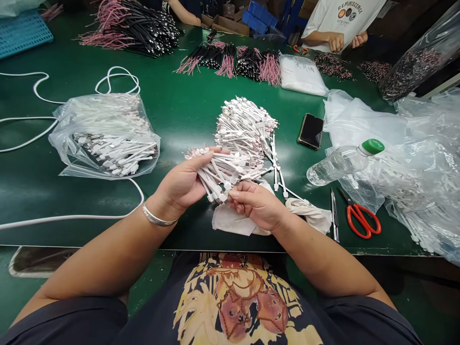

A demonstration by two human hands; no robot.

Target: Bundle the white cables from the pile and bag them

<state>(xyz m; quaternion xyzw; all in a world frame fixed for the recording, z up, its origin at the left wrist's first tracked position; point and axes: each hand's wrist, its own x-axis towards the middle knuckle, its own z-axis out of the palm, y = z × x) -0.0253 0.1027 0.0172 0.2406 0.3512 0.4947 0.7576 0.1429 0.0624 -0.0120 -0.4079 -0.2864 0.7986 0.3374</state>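
My left hand [190, 179] is wrapped round a bundle of short white cables [223, 172] with white plugs at the near end and thin pinkish wire ends at the far end. At the near right of the bundle, my right hand [257, 201] pinches at one of the plugs. Its fingertips partly hide that plug. Just beyond both hands lies a large pile of similar white cables [244, 122], with a few loose ones hanging off its right side. Beneath my right hand is a crumpled white cloth [233, 220] on the green table [179, 105].
On the left sits a clear bag of white cables [108, 134]. To the right are a phone [311, 131], a water bottle [341, 163], a knife [334, 215], red-handled scissors [362, 220] and plastic bags [413, 158]. Black cables [143, 28] and a co-worker's hands [338, 42] are across the table.
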